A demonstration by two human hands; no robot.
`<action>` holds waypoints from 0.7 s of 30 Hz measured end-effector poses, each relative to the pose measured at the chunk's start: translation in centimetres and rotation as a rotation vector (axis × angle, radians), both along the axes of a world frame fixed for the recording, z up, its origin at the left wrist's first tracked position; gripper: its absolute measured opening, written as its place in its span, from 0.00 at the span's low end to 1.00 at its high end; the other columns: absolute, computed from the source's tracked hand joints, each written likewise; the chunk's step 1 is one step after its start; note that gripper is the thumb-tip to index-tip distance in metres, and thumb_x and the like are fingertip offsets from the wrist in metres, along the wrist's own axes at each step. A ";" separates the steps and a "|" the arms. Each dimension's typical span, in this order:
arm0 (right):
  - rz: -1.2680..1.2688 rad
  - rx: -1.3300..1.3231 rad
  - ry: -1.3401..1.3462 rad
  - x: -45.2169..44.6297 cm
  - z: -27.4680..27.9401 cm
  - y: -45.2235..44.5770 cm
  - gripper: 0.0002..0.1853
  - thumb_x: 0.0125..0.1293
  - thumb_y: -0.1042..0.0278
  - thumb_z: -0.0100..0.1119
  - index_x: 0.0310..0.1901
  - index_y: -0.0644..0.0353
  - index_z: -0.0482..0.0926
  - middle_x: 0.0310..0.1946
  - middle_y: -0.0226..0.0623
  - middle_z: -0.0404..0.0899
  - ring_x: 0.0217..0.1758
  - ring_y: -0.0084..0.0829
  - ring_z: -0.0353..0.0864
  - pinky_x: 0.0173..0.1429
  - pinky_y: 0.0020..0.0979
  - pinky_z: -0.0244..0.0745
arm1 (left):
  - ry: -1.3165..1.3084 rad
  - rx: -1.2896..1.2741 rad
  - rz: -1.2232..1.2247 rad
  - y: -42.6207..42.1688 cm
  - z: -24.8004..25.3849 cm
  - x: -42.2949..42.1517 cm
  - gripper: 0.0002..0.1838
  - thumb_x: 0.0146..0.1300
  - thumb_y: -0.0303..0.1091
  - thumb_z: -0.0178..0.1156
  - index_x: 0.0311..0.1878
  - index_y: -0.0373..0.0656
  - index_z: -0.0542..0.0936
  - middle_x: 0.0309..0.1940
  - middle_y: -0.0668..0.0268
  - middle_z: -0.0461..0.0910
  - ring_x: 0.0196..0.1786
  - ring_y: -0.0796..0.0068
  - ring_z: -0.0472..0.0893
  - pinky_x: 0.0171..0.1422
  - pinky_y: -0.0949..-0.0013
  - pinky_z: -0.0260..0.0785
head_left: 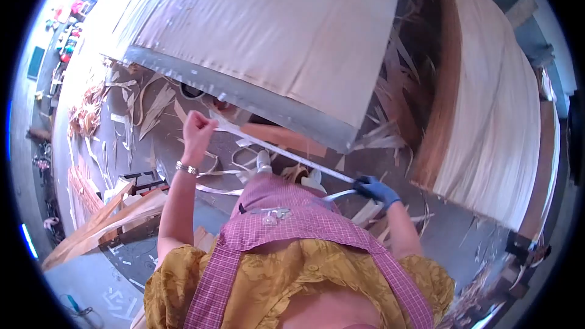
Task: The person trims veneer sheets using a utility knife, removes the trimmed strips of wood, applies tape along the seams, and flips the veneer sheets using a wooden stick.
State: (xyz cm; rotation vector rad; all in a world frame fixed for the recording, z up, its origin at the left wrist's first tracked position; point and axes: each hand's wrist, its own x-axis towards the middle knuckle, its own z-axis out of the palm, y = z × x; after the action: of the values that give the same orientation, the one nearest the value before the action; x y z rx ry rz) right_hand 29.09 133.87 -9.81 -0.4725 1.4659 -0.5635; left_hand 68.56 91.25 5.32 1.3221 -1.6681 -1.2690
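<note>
A narrow white strip of tape [286,153] stretches between my two hands, above the floor and in front of my apron. My bare left hand [198,129], with a metal-banded watch at the wrist, pinches its left end. My right hand [376,190], in a blue and dark glove, is closed around the other end. A short tail of the strip curves from the glove back toward my apron. Just beyond the strip lies a large stack of pale wood veneer sheets [274,36], with a grey edge [244,94] facing me.
Another tall stack of veneer [487,97] stands at the right. Torn veneer scraps [158,109] and loose strips litter the floor. Long wood pieces [103,225] lie at the lower left beside a grey surface [91,286]. My shoes [263,159] show below the strip.
</note>
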 end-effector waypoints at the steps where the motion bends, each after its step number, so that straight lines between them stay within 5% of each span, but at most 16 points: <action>1: -0.044 0.090 0.055 -2.8 1.1 4.0 0.15 0.70 0.54 0.58 0.49 0.55 0.83 0.34 0.26 0.81 0.32 0.19 0.77 0.33 0.21 0.71 | -0.083 -0.054 -0.022 -0.3 -0.3 -0.9 0.14 0.57 0.22 0.68 0.33 0.42 0.69 0.25 0.71 0.74 0.29 0.84 0.74 0.33 0.77 0.68; 2: -0.080 0.177 0.111 -5.4 2.2 7.2 0.15 0.70 0.54 0.56 0.48 0.54 0.83 0.34 0.28 0.82 0.33 0.24 0.80 0.34 0.25 0.73 | -0.164 -0.113 -0.037 -0.2 -0.5 -1.9 0.13 0.57 0.23 0.68 0.33 0.41 0.70 0.25 0.70 0.74 0.29 0.83 0.74 0.33 0.77 0.68; 4: 0.473 0.284 1.051 -9.4 -2.1 13.2 0.16 0.70 0.55 0.53 0.47 0.56 0.82 0.38 0.36 0.84 0.40 0.41 0.84 0.40 0.39 0.78 | -0.197 -0.157 -0.183 2.3 0.2 -6.3 0.14 0.55 0.21 0.69 0.35 0.42 0.71 0.27 0.71 0.76 0.30 0.84 0.74 0.34 0.78 0.68; 6: 0.721 0.006 1.377 -10.4 -1.0 11.0 0.18 0.71 0.56 0.47 0.49 0.59 0.82 0.48 0.43 0.84 0.49 0.50 0.83 0.53 0.47 0.77 | -0.250 -0.132 -0.364 6.0 -0.4 -11.3 0.15 0.53 0.20 0.69 0.39 0.42 0.73 0.28 0.71 0.77 0.32 0.83 0.76 0.36 0.78 0.69; 7: 0.306 0.105 1.091 -7.7 7.6 2.3 0.18 0.70 0.64 0.48 0.55 0.63 0.79 0.58 0.44 0.80 0.58 0.46 0.80 0.64 0.40 0.73 | -0.155 0.071 -0.443 8.2 -0.4 -13.9 0.14 0.54 0.21 0.69 0.41 0.41 0.75 0.29 0.70 0.77 0.34 0.83 0.77 0.38 0.77 0.71; 8: 0.003 -0.336 0.960 -7.4 2.6 1.0 0.19 0.66 0.67 0.56 0.59 0.58 0.77 0.55 0.45 0.80 0.59 0.42 0.79 0.60 0.39 0.75 | -0.088 0.141 -0.498 10.2 0.2 -16.5 0.14 0.55 0.22 0.69 0.42 0.40 0.75 0.30 0.70 0.78 0.35 0.83 0.77 0.39 0.77 0.72; 9: -0.221 -0.596 0.539 -4.9 6.1 -4.6 0.22 0.69 0.68 0.54 0.64 0.59 0.73 0.52 0.40 0.81 0.54 0.34 0.80 0.56 0.33 0.76 | -0.019 0.209 -0.553 11.7 0.9 -18.7 0.13 0.56 0.23 0.69 0.43 0.40 0.76 0.30 0.70 0.78 0.36 0.83 0.78 0.40 0.76 0.73; 12: -0.184 -0.488 -0.027 -0.5 14.9 -14.4 0.22 0.70 0.67 0.55 0.64 0.61 0.72 0.47 0.34 0.81 0.44 0.28 0.79 0.48 0.29 0.77 | 0.032 0.285 -0.591 12.0 1.9 -23.1 0.14 0.58 0.25 0.69 0.45 0.39 0.76 0.34 0.69 0.80 0.38 0.83 0.78 0.41 0.76 0.73; 15: -0.050 -0.341 -0.072 -2.0 15.4 -18.4 0.20 0.68 0.68 0.58 0.59 0.63 0.75 0.45 0.30 0.84 0.42 0.24 0.81 0.45 0.27 0.77 | 0.147 0.402 -0.509 9.7 1.7 -24.4 0.17 0.58 0.28 0.70 0.48 0.38 0.76 0.38 0.69 0.80 0.39 0.83 0.79 0.42 0.75 0.73; 18: -0.026 -0.496 0.223 -3.7 13.7 -19.6 0.16 0.66 0.67 0.58 0.53 0.62 0.78 0.42 0.35 0.86 0.37 0.29 0.84 0.41 0.30 0.77 | 0.070 0.233 -0.375 7.9 0.4 -24.8 0.18 0.59 0.36 0.70 0.47 0.38 0.78 0.39 0.62 0.83 0.35 0.74 0.80 0.41 0.68 0.75; 19: 0.081 -0.440 0.440 -4.5 13.3 -19.8 0.13 0.65 0.66 0.59 0.49 0.58 0.80 0.42 0.42 0.85 0.39 0.40 0.85 0.42 0.37 0.78 | -0.142 0.118 -0.342 7.2 0.0 -24.5 0.20 0.59 0.39 0.70 0.50 0.40 0.77 0.44 0.59 0.82 0.43 0.64 0.82 0.48 0.62 0.75; 21: 0.290 -0.542 0.683 -6.1 12.9 -20.1 0.13 0.63 0.64 0.60 0.48 0.55 0.81 0.40 0.43 0.84 0.41 0.45 0.83 0.45 0.41 0.77 | -0.377 -0.050 -0.236 6.1 -1.8 -23.9 0.21 0.57 0.39 0.70 0.51 0.41 0.77 0.47 0.58 0.79 0.49 0.59 0.80 0.53 0.59 0.73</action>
State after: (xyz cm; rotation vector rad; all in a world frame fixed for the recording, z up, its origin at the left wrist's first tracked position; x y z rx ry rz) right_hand 22.98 113.73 3.11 -1.3854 1.8303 -0.5916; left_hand 44.63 97.34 3.50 1.4330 -2.1562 -1.1462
